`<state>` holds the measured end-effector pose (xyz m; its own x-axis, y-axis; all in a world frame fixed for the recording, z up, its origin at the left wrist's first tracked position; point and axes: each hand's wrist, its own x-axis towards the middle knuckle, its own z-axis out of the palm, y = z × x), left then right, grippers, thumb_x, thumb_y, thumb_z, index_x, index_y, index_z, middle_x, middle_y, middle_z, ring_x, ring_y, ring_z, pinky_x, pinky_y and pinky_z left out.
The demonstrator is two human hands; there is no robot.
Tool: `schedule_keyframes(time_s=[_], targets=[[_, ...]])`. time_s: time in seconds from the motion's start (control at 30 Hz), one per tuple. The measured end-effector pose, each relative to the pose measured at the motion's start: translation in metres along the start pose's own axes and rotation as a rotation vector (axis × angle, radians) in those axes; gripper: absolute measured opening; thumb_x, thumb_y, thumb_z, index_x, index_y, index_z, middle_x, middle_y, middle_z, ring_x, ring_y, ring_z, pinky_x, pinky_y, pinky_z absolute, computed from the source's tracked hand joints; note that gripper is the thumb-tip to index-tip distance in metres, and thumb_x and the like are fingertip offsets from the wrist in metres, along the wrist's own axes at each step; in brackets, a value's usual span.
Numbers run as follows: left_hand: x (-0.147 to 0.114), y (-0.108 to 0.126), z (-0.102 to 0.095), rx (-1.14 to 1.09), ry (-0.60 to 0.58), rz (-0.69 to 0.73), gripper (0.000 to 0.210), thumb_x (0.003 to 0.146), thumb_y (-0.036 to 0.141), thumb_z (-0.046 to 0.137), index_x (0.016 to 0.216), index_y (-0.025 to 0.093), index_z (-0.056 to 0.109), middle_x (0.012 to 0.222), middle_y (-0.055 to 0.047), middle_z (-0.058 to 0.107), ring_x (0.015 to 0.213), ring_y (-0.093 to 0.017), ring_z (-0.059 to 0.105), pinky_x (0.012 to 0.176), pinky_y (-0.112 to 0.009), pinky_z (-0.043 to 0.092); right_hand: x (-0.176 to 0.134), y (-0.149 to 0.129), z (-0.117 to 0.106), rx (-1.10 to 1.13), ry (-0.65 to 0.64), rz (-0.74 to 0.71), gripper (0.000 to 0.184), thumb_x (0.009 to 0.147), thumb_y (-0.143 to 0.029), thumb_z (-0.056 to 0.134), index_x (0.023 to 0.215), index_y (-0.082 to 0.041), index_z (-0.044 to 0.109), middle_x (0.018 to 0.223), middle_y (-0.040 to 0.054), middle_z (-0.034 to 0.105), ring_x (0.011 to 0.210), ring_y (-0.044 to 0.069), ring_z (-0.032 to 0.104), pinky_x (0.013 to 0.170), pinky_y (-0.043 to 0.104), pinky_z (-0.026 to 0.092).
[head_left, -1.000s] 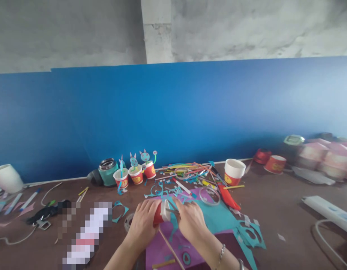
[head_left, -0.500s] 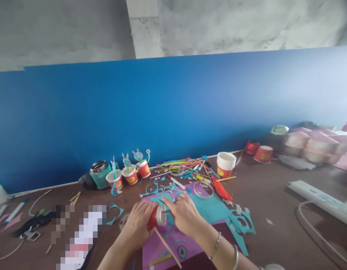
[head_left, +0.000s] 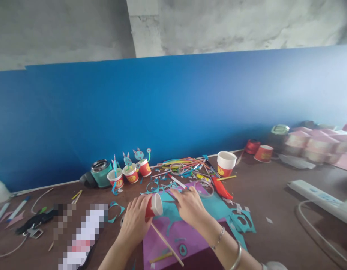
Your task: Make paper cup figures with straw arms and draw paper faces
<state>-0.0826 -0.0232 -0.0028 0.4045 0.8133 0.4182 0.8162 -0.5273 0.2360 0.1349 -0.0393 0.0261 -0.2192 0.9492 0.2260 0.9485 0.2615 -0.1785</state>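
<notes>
My left hand [head_left: 138, 217] is closed around a red paper cup [head_left: 154, 205] with a white rim, tipped sideways so its mouth faces right. To the right of the cup, a short way off its rim, is my right hand [head_left: 191, 204]. Its fingers are curled together, and whatever they pinch is too blurred to name. Below the hands lie purple paper [head_left: 173, 251] and turquoise paper [head_left: 209, 206]. On the purple sheet rest a wooden stick [head_left: 168, 245], a yellow stick [head_left: 161, 257] and a small turquoise disc [head_left: 182, 249] with a dark ring.
Several red cups with turquoise paper animal figures [head_left: 131, 174] stand by a teal flask [head_left: 101, 173]. Behind the hands lies a heap of coloured strips [head_left: 184, 165], near a white-and-red cup [head_left: 226, 164] and red-handled scissors [head_left: 222, 188]. A power strip [head_left: 319, 197] sits at right.
My right hand has drawn away to the right from the cup's mouth. The left hand, with the cup, has shifted slightly left and up, and the cup's mouth has turned upward a little.
</notes>
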Motion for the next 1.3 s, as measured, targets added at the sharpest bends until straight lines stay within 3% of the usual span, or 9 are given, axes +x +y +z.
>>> schedule_keyframes(time_s=[0.13, 0.23, 0.3, 0.4, 0.47, 0.67, 0.93, 1.13, 1.3], targets=[[0.000, -0.004, 0.008, -0.093, 0.121, -0.043, 0.054, 0.071, 0.018, 0.058, 0.122, 0.018, 0.044, 0.116, -0.012, 0.058, 0.106, -0.028, 0.054, 0.088, -0.043, 0.043, 0.003, 0.008, 0.008, 0.061, -0.012, 0.069, 0.038, 0.078, -0.016, 0.051, 0.115, -0.017, 0.061, 0.087, 0.0118, 0.072, 0.087, 0.025, 0.063, 0.081, 0.034, 0.035], [-0.002, -0.002, 0.013, -0.168, 0.147, 0.021, 0.055, 0.073, 0.025, 0.061, 0.124, 0.019, 0.041, 0.116, -0.012, 0.058, 0.106, -0.029, 0.055, 0.089, -0.045, 0.043, 0.006, 0.007, 0.016, 0.241, 0.142, 0.052, 0.025, 0.081, -0.018, 0.051, 0.098, -0.017, 0.068, 0.098, 0.0109, 0.070, 0.097, 0.026, 0.058, 0.084, 0.034, 0.036], [-0.004, 0.001, 0.014, -0.199, 0.157, 0.061, 0.056, 0.074, 0.024, 0.061, 0.125, 0.019, 0.039, 0.116, -0.013, 0.057, 0.107, -0.030, 0.054, 0.089, -0.046, 0.043, 0.009, 0.004, 0.019, 0.492, 0.201, 0.061, 0.024, 0.085, -0.023, 0.046, 0.087, -0.017, 0.069, 0.093, 0.0090, 0.070, 0.092, 0.023, 0.059, 0.080, 0.032, 0.038], [-0.006, 0.006, 0.011, -0.220, 0.153, 0.096, 0.058, 0.073, 0.019, 0.060, 0.126, 0.020, 0.038, 0.116, -0.013, 0.056, 0.106, -0.030, 0.054, 0.089, -0.046, 0.042, 0.012, -0.002, 0.023, 0.913, 0.082, 0.088, 0.025, 0.083, -0.031, 0.050, 0.080, -0.015, 0.067, 0.076, 0.0053, 0.068, 0.072, 0.018, 0.059, 0.062, 0.025, 0.040], [-0.005, 0.008, 0.008, -0.216, 0.135, 0.124, 0.059, 0.073, 0.017, 0.059, 0.127, 0.021, 0.036, 0.116, -0.012, 0.056, 0.106, -0.030, 0.053, 0.089, -0.046, 0.041, 0.013, -0.004, 0.027, 1.041, 0.008, 0.084, 0.018, 0.074, -0.031, 0.058, 0.075, -0.014, 0.065, 0.068, 0.0020, 0.063, 0.063, 0.015, 0.054, 0.057, 0.023, 0.037], [-0.006, 0.010, 0.008, -0.162, 0.132, 0.243, 0.060, 0.076, 0.019, 0.058, 0.131, 0.021, 0.033, 0.119, -0.013, 0.055, 0.109, -0.029, 0.052, 0.091, -0.046, 0.039, 0.013, -0.009, 0.038, 0.920, 0.040, 0.176, 0.017, 0.069, -0.025, 0.051, 0.055, -0.017, 0.048, 0.054, -0.0038, 0.044, 0.054, 0.010, 0.039, 0.052, 0.022, 0.029], [-0.006, 0.013, 0.011, -0.145, 0.122, 0.227, 0.059, 0.076, 0.023, 0.057, 0.131, 0.021, 0.034, 0.116, -0.012, 0.058, 0.105, -0.029, 0.055, 0.088, -0.045, 0.041, 0.010, -0.011, 0.036, 0.686, 0.125, 0.152, 0.028, 0.078, -0.031, 0.046, 0.054, -0.019, 0.040, 0.051, -0.0051, 0.036, 0.050, 0.009, 0.033, 0.049, 0.024, 0.020], [-0.006, 0.012, 0.012, -0.129, 0.182, 0.153, 0.058, 0.076, 0.024, 0.058, 0.129, 0.019, 0.036, 0.118, -0.013, 0.057, 0.106, -0.030, 0.054, 0.089, -0.044, 0.041, 0.008, -0.012, 0.031, 0.883, 0.056, 0.129, 0.023, 0.072, -0.028, 0.048, 0.053, -0.019, 0.039, 0.052, -0.0056, 0.035, 0.052, 0.009, 0.033, 0.048, 0.023, 0.022], [-0.007, 0.015, 0.015, -0.114, 0.181, 0.157, 0.055, 0.077, 0.026, 0.059, 0.128, 0.018, 0.039, 0.117, -0.013, 0.058, 0.104, -0.029, 0.054, 0.087, -0.043, 0.041, 0.010, -0.014, 0.040, 0.939, 0.126, 0.178, 0.018, 0.070, -0.028, 0.047, 0.055, -0.018, 0.043, 0.053, -0.0050, 0.037, 0.053, 0.010, 0.034, 0.049, 0.022, 0.025]])
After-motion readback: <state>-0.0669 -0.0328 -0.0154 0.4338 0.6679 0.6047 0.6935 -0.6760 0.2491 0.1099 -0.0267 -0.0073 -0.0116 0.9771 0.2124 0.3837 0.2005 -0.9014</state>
